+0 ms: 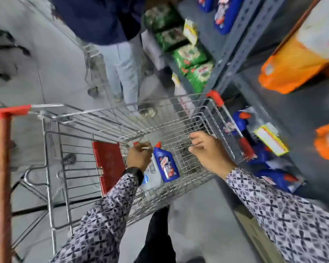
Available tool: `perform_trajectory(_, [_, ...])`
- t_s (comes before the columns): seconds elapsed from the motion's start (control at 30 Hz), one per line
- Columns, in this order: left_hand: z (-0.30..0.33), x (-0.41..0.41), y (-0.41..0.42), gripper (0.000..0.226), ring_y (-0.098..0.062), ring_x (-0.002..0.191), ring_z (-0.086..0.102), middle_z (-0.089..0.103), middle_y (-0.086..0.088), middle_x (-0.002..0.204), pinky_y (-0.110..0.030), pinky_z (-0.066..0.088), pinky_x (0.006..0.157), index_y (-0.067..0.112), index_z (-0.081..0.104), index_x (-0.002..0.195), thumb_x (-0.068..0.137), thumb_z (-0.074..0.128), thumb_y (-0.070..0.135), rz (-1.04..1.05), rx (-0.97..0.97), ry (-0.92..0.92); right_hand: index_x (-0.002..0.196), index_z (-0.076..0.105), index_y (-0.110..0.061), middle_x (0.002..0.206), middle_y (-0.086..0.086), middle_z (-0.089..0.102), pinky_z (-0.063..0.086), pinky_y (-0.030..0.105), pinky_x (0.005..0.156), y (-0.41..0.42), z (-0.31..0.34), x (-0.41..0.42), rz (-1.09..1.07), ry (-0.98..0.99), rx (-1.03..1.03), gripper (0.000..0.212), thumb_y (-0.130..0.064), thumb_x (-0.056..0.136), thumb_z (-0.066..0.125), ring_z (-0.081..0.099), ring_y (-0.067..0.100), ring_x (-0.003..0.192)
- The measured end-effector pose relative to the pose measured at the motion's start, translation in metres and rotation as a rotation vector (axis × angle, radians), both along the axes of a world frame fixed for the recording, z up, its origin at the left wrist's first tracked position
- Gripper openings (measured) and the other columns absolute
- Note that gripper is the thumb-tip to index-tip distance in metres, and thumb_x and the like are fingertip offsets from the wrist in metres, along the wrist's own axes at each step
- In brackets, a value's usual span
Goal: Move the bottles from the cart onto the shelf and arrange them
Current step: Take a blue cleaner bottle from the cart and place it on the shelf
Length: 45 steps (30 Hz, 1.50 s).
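A wire shopping cart (179, 103) with red corners stands beside the grey metal shelf (235, 54). In its basket lies a blue bottle (166, 165) with a red cap. Just left of it, my left hand (139, 156) is down in the basket, closed around the neck of a white bottle (152, 178), and a red cap shows above the fingers. My right hand (207, 150) hovers over the right side of the basket with loosely curled fingers and holds nothing. More blue bottles (273, 177) are on the low shelf level to the right.
A person in a dark blue top and light jeans (122, 69) stands just beyond the cart, with another cart (91, 59) behind them. Green packs (190, 56) and orange packs (285, 73) fill the shelves. A yellow-edged price tag (272, 139) hangs off the shelf edge.
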State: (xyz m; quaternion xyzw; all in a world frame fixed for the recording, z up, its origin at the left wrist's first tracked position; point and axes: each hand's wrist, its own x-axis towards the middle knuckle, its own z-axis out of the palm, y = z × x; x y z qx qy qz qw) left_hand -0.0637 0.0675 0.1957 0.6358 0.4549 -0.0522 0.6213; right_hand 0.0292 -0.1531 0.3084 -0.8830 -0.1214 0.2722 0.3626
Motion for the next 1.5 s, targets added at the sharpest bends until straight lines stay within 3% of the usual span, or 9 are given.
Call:
perform_trajectory(0.17, [-0.1, -0.001, -0.001, 0.012, -0.02, 0.055, 0.056, 0.064, -0.008, 0.064, -0.026, 0.047, 0.061, 0.011, 0.065, 0.081, 0.09, 0.059, 0.008, -0.02, -0.212, 0.254, 0.137, 0.06, -0.013, 0.124, 0.01, 0.071, 0.058, 0.037, 0.091, 0.048, -0.133, 0.031, 0.157, 0.32, -0.24, 0.049, -0.025, 0.091, 0.072, 0.071, 0.028, 0.108])
perform_trajectory(0.23, [-0.151, -0.005, -0.004, 0.024, -0.021, 0.055, 0.06, 0.068, -0.004, 0.056, -0.024, 0.049, 0.056, 0.012, 0.064, 0.077, 0.095, 0.054, 0.0, -0.038, -0.252, 0.366, 0.108, 0.069, -0.023, 0.108, 0.008, 0.073, 0.059, 0.038, 0.081, 0.054, -0.194, 0.038, 0.215, 0.398, -0.343, 0.029, -0.034, 0.081, 0.071, 0.072, 0.028, 0.099])
perform_trajectory(0.37, [-0.203, -0.009, -0.013, 0.02, -0.034, 0.102, 0.07, 0.073, -0.017, 0.105, -0.049, 0.057, 0.1, 0.009, 0.075, 0.106, 0.093, 0.06, 0.008, -0.236, -0.202, 0.509, 0.064, 0.049, -0.014, 0.073, 0.011, 0.063, 0.042, 0.032, 0.057, 0.063, -0.278, 0.042, 0.229, 0.489, -0.472, 0.026, -0.034, 0.058, 0.065, 0.064, 0.025, 0.072])
perform_trajectory(0.53, [-0.23, -0.01, -0.02, 0.034, -0.033, 0.102, 0.072, 0.074, -0.018, 0.107, -0.05, 0.058, 0.099, 0.029, 0.055, 0.062, 0.087, 0.063, 0.007, -0.156, -0.155, 0.513, 0.086, 0.065, -0.009, 0.075, 0.004, 0.066, 0.047, 0.029, 0.06, 0.073, -0.321, 0.029, 0.115, 0.551, -0.427, 0.033, -0.022, 0.067, 0.089, 0.067, 0.025, 0.076])
perform_trajectory(0.73, [-0.257, -0.019, -0.02, 0.009, -0.034, 0.103, 0.073, 0.077, -0.019, 0.113, -0.051, 0.059, 0.097, 0.025, 0.063, 0.07, 0.079, 0.063, 0.026, -0.186, -0.15, 0.466, 0.106, 0.062, -0.02, 0.102, 0.007, 0.075, 0.062, 0.046, 0.078, 0.057, -0.397, 0.002, -0.026, 0.583, -0.392, 0.107, -0.063, 0.01, 0.087, 0.075, 0.031, 0.091])
perform_trajectory(0.97, [-0.171, 0.008, -0.017, 0.016, -0.019, 0.063, 0.061, 0.069, -0.012, 0.089, -0.023, 0.057, 0.053, 0.014, 0.062, 0.109, 0.096, 0.053, 0.019, -0.007, -0.472, 0.297, 0.082, 0.061, -0.015, 0.089, 0.007, 0.071, 0.053, 0.033, 0.065, 0.074, -0.278, 0.017, -0.141, 0.503, -0.314, 0.051, -0.044, 0.049, 0.085, 0.07, 0.027, 0.081])
perform_trajectory(1.07, [-0.087, 0.029, -0.025, 0.011, -0.013, 0.067, 0.065, 0.07, -0.001, 0.081, -0.026, 0.056, 0.062, 0.015, 0.065, 0.098, 0.101, 0.054, 0.013, -0.005, -0.513, 0.129, 0.086, 0.059, -0.015, 0.092, 0.006, 0.074, 0.059, 0.042, 0.077, 0.052, -0.201, 0.032, -0.209, 0.443, -0.085, 0.055, -0.041, 0.047, 0.087, 0.072, 0.028, 0.088])
perform_trajectory(1.2, [0.049, 0.044, -0.05, 0.009, -0.014, 0.094, 0.069, 0.066, -0.005, 0.104, -0.02, 0.058, 0.076, 0.017, 0.062, 0.102, 0.094, 0.066, 0.017, -0.253, -0.406, -0.128, 0.088, 0.057, -0.013, 0.074, -0.007, 0.071, 0.05, 0.012, 0.06, -0.003, -0.053, 0.028, -0.371, 0.393, 0.371, 0.039, 0.001, 0.062, 0.084, 0.066, 0.007, 0.073])
perform_trajectory(1.5, [0.288, -0.014, -0.22, 0.049, -0.026, 0.12, 0.07, 0.075, -0.003, 0.128, -0.052, 0.055, 0.103, 0.024, 0.064, 0.137, 0.088, 0.068, 0.022, -0.804, -0.309, -0.661, 0.111, 0.074, -0.01, 0.093, 0.003, 0.083, 0.06, 0.025, 0.07, -0.188, 0.193, -0.131, -0.926, -0.158, 0.816, 0.063, -0.028, 0.055, 0.097, 0.076, 0.014, 0.083])
